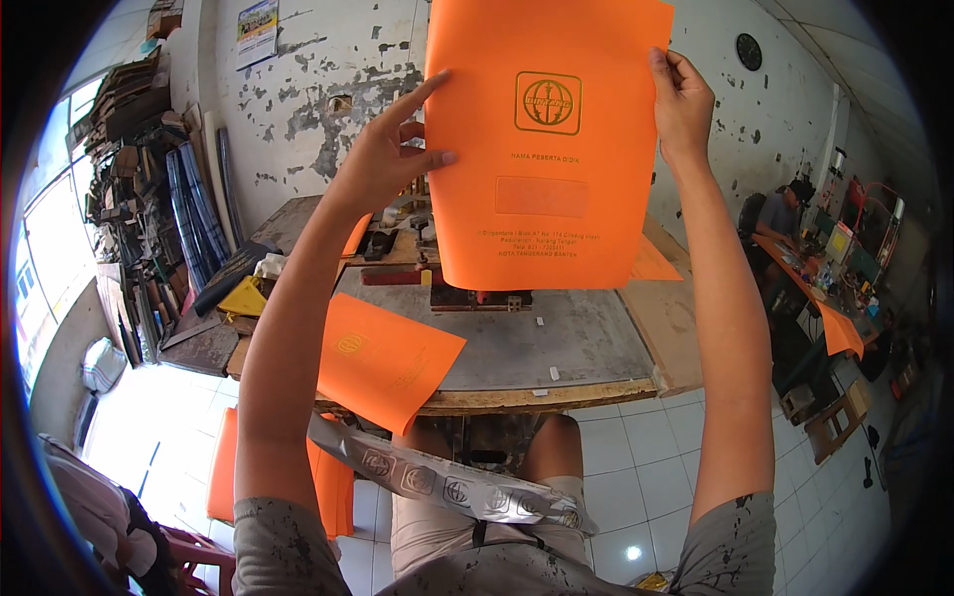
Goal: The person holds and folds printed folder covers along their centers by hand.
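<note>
A big pale wall (pixel 298 109) stands at the back, and its paint has peeled off in lots of grey patches. The floor (pixel 636 477) is made of shiny white tiles. On the left, a tall heap of boards (pixel 129 169) leans in a messy pile. The table (pixel 586 343) has a flat grey top with a wooden edge. Far on the right, another person (pixel 780 214) sits at a desk.

The orange folder (pixel 472 149) is up in the air above the table, between the two hands. Its long side goes up and down, its front faces the person, and its bottom end bends in a soft curve. Another orange folder (pixel 397 358) lies slanted over the table's front edge, its bottom end pointing right and down. A silver strip (pixel 457 487) lies across the lap.

A round black clock (pixel 748 52) hangs high up. The right hand (pixel 686 104) pinches the folder's right edge. The left hand (pixel 397 149) touches the left edge, thumb and pointing finger spread apart; I cannot tell if it grips. A gold sign (pixel 549 103) sits right way up on the raised folder. Tiny white scraps (pixel 555 373) dot the table.
</note>
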Motion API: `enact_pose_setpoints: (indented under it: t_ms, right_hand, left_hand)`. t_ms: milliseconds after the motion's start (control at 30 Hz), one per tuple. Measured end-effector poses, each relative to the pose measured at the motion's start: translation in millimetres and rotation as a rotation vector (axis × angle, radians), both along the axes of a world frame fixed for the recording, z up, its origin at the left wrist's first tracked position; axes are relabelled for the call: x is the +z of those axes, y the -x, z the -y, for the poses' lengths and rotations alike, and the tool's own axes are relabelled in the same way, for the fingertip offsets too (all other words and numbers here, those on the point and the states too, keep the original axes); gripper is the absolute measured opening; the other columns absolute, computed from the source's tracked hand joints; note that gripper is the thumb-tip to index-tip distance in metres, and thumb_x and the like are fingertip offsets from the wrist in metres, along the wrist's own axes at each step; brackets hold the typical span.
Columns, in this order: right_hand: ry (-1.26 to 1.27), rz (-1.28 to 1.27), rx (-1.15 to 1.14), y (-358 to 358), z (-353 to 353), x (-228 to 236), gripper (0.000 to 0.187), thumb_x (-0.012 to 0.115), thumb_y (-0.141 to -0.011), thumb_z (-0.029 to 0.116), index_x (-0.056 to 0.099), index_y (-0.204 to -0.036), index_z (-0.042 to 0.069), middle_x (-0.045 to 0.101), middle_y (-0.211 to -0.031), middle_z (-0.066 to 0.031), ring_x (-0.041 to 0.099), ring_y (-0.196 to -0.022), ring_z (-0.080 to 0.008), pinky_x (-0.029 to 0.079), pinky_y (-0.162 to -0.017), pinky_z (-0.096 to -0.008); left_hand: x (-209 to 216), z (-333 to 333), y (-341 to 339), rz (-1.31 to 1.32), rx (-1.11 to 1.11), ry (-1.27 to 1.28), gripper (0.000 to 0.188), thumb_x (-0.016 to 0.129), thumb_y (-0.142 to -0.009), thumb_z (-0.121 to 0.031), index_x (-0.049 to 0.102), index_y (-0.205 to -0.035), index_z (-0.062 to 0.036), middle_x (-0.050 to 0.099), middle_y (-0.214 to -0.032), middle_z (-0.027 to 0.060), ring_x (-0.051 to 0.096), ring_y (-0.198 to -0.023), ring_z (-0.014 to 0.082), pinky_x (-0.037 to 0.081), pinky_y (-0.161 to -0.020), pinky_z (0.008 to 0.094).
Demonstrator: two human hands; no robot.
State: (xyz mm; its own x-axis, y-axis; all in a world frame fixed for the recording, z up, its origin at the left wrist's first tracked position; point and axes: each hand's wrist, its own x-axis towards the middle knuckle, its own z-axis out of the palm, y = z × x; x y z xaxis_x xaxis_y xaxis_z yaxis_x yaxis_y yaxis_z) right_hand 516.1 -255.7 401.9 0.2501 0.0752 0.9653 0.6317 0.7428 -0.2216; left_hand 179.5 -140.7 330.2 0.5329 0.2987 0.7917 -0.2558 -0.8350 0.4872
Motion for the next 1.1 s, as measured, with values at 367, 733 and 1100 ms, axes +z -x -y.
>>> enact_pose_setpoints:
  t_ms: [367,733,1100]
  right_hand:
    - [-0.01,0.0,0.016,9.5,7.3,-5.1,0.03,0.067,-0.103,0.027,0.073,-0.113,-0.001,0.074,-0.093,0.0003,0.062,-0.083,-0.0038,0.049,-0.074,-0.021]
    - [-0.03,0.024,-0.016,11.2,11.1,-10.4,0.033,0.066,-0.104,0.029,0.072,-0.112,-0.003,0.073,-0.092,0.0008,0.06,-0.081,-0.0028,0.047,-0.072,-0.0202]
    - [-0.05,0.02,-0.021,11.3,15.8,-16.4,0.034,0.067,-0.103,0.031,0.071,-0.109,-0.002,0.07,-0.088,0.0021,0.057,-0.078,-0.003,0.046,-0.071,-0.0204]
  left_hand:
    - [-8.8,0.7,2.2,0.046,-0.02,0.027,0.087,0.078,-0.088,0.0,0.033,-0.161,-0.014,0.064,-0.135,0.0114,0.065,-0.108,0.0128,0.06,-0.095,0.032]
    - [-11.0,9.6,5.5,0.022,0.025,-0.004,0.087,0.076,-0.087,0.003,0.031,-0.16,-0.0075,0.038,-0.162,0.0093,0.061,-0.121,0.0172,0.06,-0.099,0.0331]
    - [-19.9,14.6,5.3,0.04,0.025,-0.032,0.088,0.077,-0.086,0.003,0.031,-0.16,-0.008,0.037,-0.163,0.0093,0.06,-0.126,0.0183,0.059,-0.099,0.0336]
